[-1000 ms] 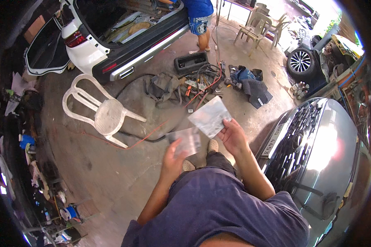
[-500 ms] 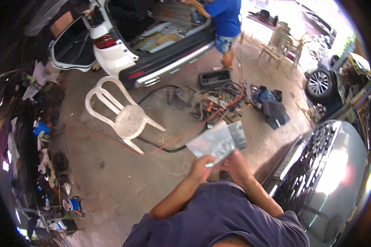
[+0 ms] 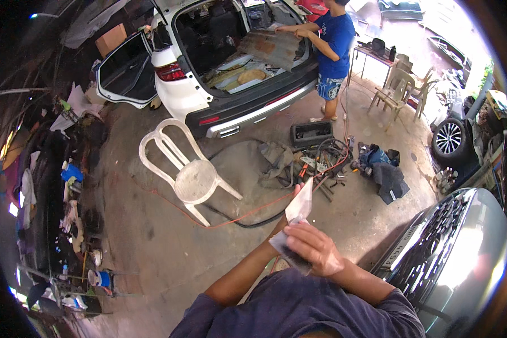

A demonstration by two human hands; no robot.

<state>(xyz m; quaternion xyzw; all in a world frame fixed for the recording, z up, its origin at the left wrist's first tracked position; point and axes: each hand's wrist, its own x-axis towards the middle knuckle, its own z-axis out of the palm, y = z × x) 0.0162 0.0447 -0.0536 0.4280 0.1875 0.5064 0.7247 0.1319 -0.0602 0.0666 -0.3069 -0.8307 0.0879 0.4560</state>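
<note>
Both my hands are together in front of my chest, holding a clear plastic bag [image 3: 299,206]. My right hand [image 3: 316,249] lies over the bag's lower end, where something dark [image 3: 290,254] shows through the plastic. My left hand [image 3: 294,194] is behind the bag's upper part, mostly hidden, with only fingertips showing at the top edge. The bag stands nearly upright and edge-on between the hands.
A white plastic chair [image 3: 192,179] stands on the concrete floor ahead. Behind it is a white car [image 3: 231,62] with its tailgate open, where a person in a blue shirt [image 3: 335,42] handles a rusty panel. Tools and cables [image 3: 321,160] lie ahead; a grey car's front [image 3: 456,248] is at my right.
My hands have come closer together and the flat plastic bag has been turned up edge-on. The view has tilted upward, showing more of the white car and the person.
</note>
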